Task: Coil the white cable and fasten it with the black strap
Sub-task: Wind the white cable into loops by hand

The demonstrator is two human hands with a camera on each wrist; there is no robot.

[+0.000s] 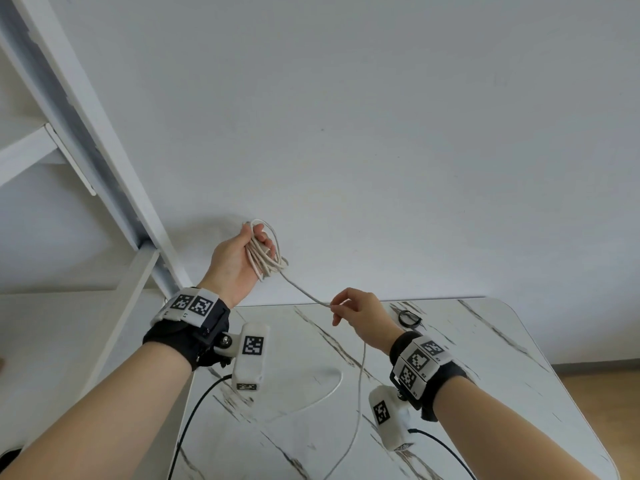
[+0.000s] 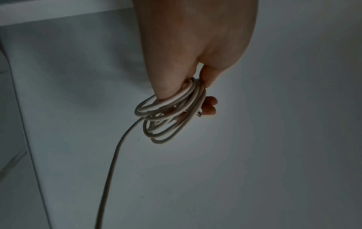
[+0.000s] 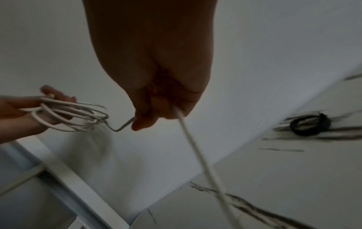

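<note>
While the left hand is raised in front of the pale wall, its fingers and thumb are curled round a bundle of several loops of the thin white round cable, clamped between thumb and fingertips as the left wrist view shows. From that bundle one strand runs down and rightward to the right hand, whose thumb and fingers pinch it; below the pinch the loose remainder hangs down and trails across the white marble-patterned worktop toward the near edge. The small black strap, lying as a closed ring, rests on the worktop just beyond the right wrist, well apart from the coil and untouched.

Coiling looks well along but unfinished, since a long tail is still loose.

Several risks stand out. The loops in the left hand are uneven in size and held only at one side, so a loosened thumb could let the outer ones spring off and the bundle unravel. The strand between the hands has a visible kink near the right fingers; winding it in unstraightened would probably twist the next loop out of line. The trailing tail could snag on the worktop edge or on the black wires of the wrist cameras, jerking the coil. Reaching for the strap will leave one hand holding everything.
</note>
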